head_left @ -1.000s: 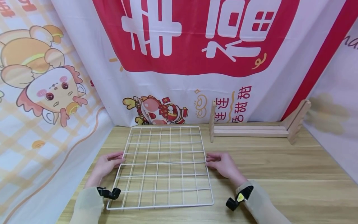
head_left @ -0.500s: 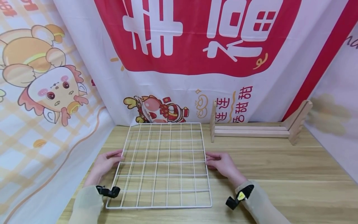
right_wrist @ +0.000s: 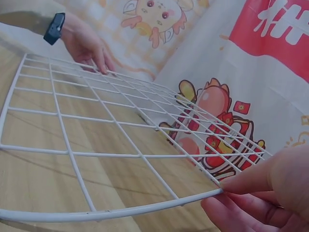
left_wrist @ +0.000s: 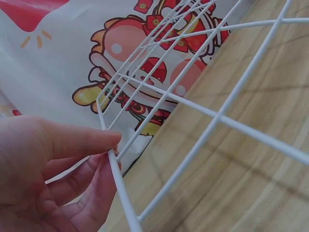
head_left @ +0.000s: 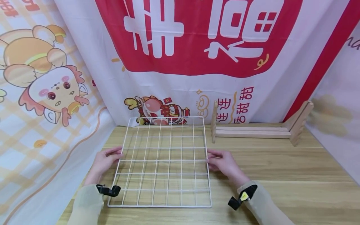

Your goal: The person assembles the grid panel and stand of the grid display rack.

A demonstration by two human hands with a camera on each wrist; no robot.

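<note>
Fingers: left hand [head_left: 102,162] and right hand [head_left: 226,162] each pinch a side rod of the white wire grid [head_left: 168,160]
Near edge: low over the desk [head_left: 281,193]; contact unclear
Grid: between the hands, neither nearer; roughly square, no clear long axis
Far edge: tilted up, before the printed cloth [head_left: 197,64]
Wooden stand [head_left: 253,135]: beyond the right hand, apart from the grid

Soft, even light from a source that cannot be told fills the head view, where a flower print [head_left: 330,114] blurs toward 3 o'clock. The dimmer, hazier left wrist view shows a white wire grid [left_wrist: 220,118] casting faint shadow lines across the wooden tabletop [left_wrist: 231,193] toward 4 o'clock. Lens distortion bows its near edge toward 7 o'clock in the right wrist view.
</note>
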